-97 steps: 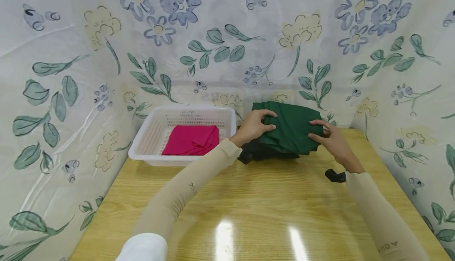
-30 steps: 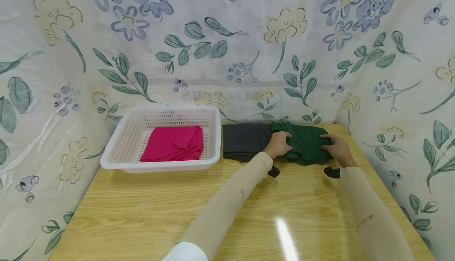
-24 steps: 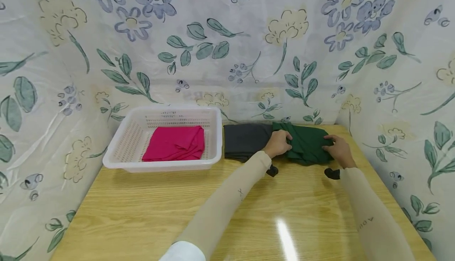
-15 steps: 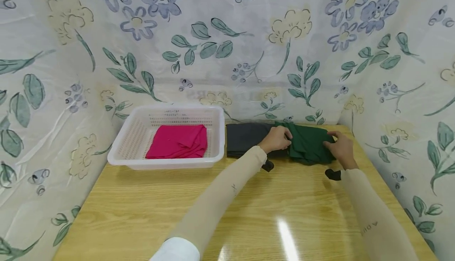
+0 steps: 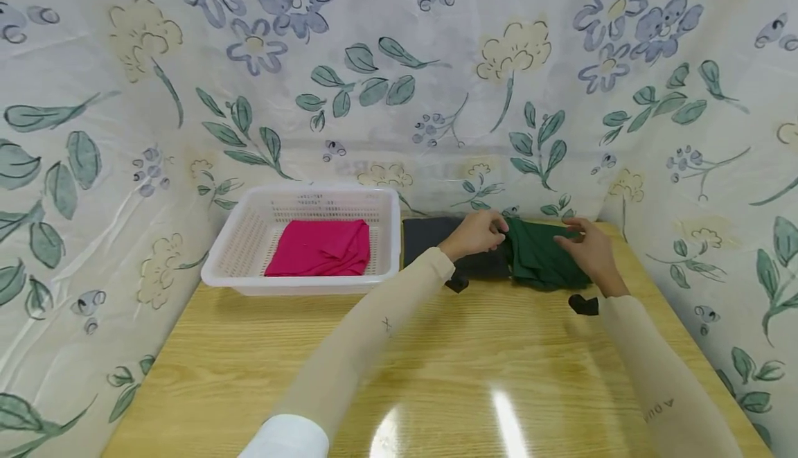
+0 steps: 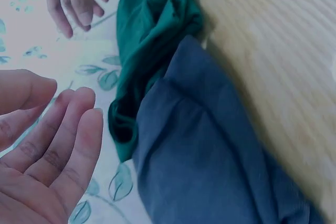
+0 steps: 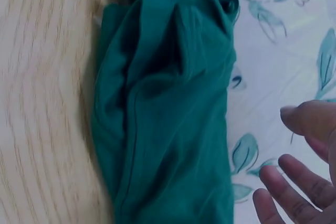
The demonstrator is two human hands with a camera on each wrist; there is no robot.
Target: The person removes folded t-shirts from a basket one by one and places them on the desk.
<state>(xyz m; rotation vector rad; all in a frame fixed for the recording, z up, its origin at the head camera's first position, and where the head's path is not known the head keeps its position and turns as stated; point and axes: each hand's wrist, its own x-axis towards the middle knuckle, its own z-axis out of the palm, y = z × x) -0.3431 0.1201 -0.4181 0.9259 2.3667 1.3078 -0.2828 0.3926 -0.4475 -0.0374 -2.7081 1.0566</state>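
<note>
- Beige fabric sleeve on the right arm [image 5: 663,378]: small dark letters, apparently "AQU".
- Beige fabric sleeve on the left arm [image 5: 368,333]: a dark X-like mark.
- White perforated plastic basket [image 5: 299,284]: tiny marks on the back wall, unreadable.
- Pale flower-printed sheet [image 5: 461,42]: faint lettering, illegible.

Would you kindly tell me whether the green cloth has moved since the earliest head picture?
Yes: judged against the white basket in the head view, the green cloth has moved right, farther from it, and lower.

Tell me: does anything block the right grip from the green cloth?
Nothing visible does: the right grip hovers near the green cloth, with no object between them. The dark cloth lies at the green cloth's opposite end.
</note>
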